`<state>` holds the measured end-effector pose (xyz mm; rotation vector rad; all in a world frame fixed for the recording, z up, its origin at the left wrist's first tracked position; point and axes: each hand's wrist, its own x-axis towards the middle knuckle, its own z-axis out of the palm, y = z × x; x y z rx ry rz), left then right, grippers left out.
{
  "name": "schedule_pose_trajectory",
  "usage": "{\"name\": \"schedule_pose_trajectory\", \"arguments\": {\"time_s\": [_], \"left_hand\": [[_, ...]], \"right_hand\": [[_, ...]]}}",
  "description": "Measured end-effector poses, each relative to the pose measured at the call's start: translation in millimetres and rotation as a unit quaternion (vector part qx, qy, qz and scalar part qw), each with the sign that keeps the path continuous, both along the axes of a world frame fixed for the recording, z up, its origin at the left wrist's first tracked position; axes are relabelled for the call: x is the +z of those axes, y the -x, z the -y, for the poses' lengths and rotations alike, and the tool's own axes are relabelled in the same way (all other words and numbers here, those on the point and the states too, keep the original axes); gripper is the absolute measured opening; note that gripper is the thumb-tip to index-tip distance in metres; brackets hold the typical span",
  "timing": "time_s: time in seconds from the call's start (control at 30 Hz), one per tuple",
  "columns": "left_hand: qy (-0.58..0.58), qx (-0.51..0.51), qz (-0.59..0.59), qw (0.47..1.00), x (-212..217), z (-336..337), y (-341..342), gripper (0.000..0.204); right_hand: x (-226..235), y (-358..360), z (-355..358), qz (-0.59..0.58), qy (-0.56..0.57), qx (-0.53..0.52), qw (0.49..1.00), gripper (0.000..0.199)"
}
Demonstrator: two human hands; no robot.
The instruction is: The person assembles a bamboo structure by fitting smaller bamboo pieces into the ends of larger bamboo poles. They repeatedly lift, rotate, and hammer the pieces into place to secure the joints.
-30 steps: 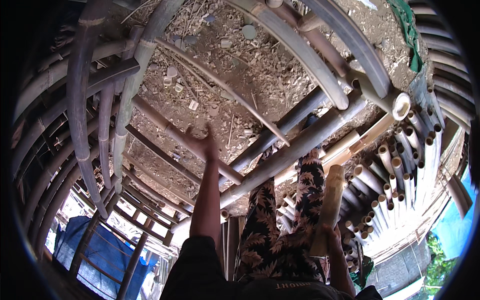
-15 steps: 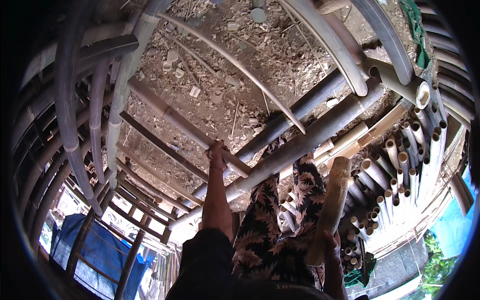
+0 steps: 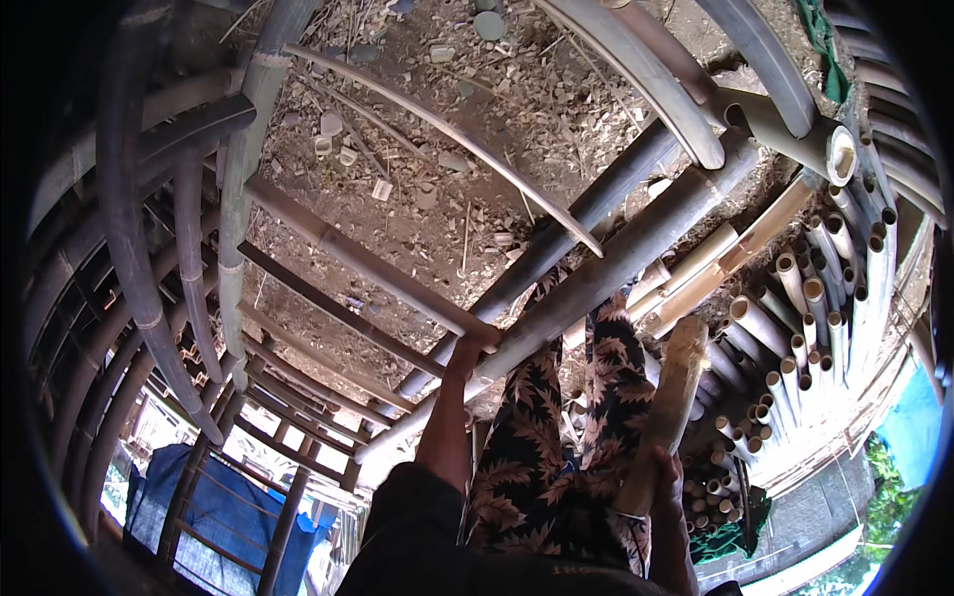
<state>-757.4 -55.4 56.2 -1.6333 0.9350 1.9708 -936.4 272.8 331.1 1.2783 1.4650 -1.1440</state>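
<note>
While I watch remotely, I list: left hand (image 3: 471, 346) gripping bamboo pole (image 3: 358, 255) near its end, centre of frame; right hand (image 3: 667, 479) gripping wooden club (image 3: 678, 382), lower right; step, I judge, steadying the pole; next move calls for firm hold

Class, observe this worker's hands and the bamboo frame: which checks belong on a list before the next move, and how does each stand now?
1. Left hand on the near end of the slanting bamboo pole: ok.
2. Left fingers wrapped fully round it: cannot tell, the undersides are hidden.
3. Right hand gripping the short thick stick by its lower part: ok.
4. Slanting pole firmly seated against the long bamboo pole: cannot tell, the hand covers its end.
5. Ground inside the frame free of chips: not ok, they lie scattered.
</note>
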Motion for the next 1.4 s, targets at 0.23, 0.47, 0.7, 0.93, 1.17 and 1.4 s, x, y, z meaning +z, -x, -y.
{"name": "schedule_pose_trajectory", "arguments": {"time_s": [0.23,0.47,0.7,0.93,1.17,1.4], "left_hand": [[0.068,-0.101,0.029,0.992,12.2,-9.2,0.8,0.032],[0.214,-0.172,-0.044,0.961,-8.6,-17.4,-10.7,0.055],[0.4,-0.686,0.024,0.607,107.6,16.6,71.2,0.056],[0.319,-0.867,-0.22,0.313,33.0,40.4,74.2,0.052],[0.289,-0.875,-0.211,0.327,25.0,24.8,91.5,0.012],[0.303,-0.875,-0.211,0.312,27.0,22.8,83.5,0.015]], "right_hand": [[14.4,-15.0,16.3,0.034,0.031,-0.064,0.997,0.051],[-52.4,-54.7,32.6,0.127,0.146,-0.159,0.968,0.042],[-67.5,-162.9,94.2,0.045,0.147,-0.263,0.952,0.045],[-96.6,-253.1,165.3,0.041,0.141,-0.285,0.947,0.059],[-95.7,-275.2,99.5,-0.118,0.061,-0.343,0.93,0.068],[-131.9,-328.5,177.1,-0.316,0.04,-0.126,0.939,0.052]]}}
